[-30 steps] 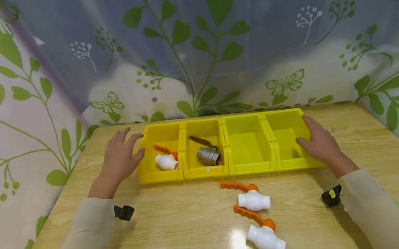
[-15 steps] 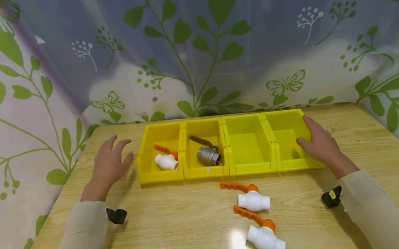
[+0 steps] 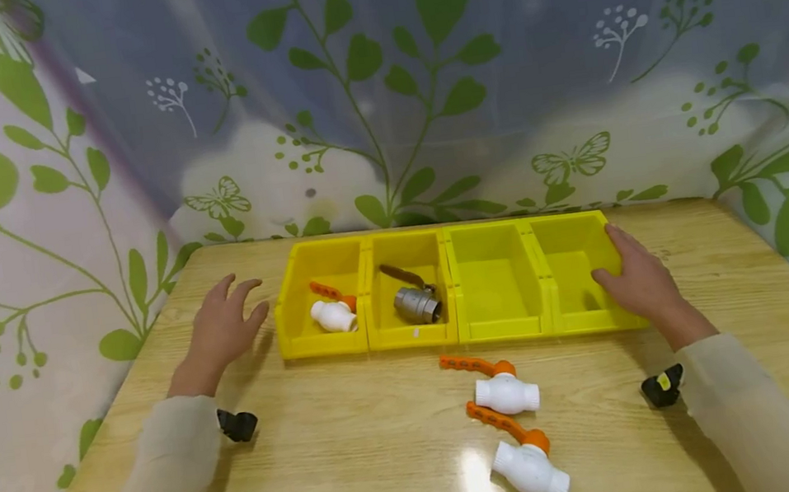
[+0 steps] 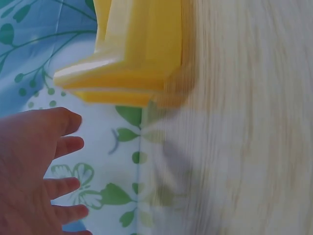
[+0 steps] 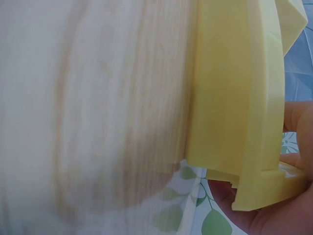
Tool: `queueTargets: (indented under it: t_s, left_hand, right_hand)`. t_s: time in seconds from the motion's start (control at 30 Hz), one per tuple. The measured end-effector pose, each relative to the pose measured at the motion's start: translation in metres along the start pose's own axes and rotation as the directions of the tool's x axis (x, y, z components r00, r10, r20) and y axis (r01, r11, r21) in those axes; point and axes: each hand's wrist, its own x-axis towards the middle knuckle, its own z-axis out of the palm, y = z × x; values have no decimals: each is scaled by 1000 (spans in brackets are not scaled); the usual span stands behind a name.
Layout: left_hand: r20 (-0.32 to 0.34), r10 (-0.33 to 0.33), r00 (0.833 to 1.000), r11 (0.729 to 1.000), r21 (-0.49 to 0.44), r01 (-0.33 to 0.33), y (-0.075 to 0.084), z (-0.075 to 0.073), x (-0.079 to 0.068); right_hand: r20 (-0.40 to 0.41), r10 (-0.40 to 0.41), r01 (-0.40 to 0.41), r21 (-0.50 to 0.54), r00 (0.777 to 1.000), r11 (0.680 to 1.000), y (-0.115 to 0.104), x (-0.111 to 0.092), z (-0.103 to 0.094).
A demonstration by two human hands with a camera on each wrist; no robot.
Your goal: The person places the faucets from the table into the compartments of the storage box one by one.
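A row of joined yellow bins [image 3: 414, 339] stands on the table. My left hand [image 3: 218, 323] hovers just left of the row with fingers spread, apart from the leftmost bin and holding nothing; the left wrist view shows a gap between the fingers and the bin's corner. At the other end, my right hand [image 3: 642, 280] grips the side wall of the rightmost bin [image 5: 225, 98], thumb inside and fingers outside. The leftmost bin contains a white ball valve [image 3: 334, 316] with an orange handle. Beside it, another bin contains a metal ball valve [image 3: 417, 304] with a brown lever.
Two white plastic ball valves with orange handles, the nearer one [image 3: 531, 471] and the farther one [image 3: 507, 394], lie on the wooden table [image 3: 347, 452] in front of the bins. Behind the table hangs a leaf-patterned curtain [image 3: 326, 180].
My left hand has moved left, away from the leftmost bin's side. My right hand keeps its grip on the rightmost bin. The head view has shifted slightly.
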Motion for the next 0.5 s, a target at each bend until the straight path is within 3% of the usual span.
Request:
queueTargets:
  t_s: [0.27, 0.5]
  left_hand:
    - [18, -5, 1000, 996, -94, 7, 8, 11, 10]
    - [30, -11, 999, 972, -233, 17, 18, 13, 18]
  right_hand:
    - [9, -11, 10, 35, 1000, 999, 1, -3, 4]
    - [-10, -5, 5, -9, 1000, 1000, 0, -1, 0]
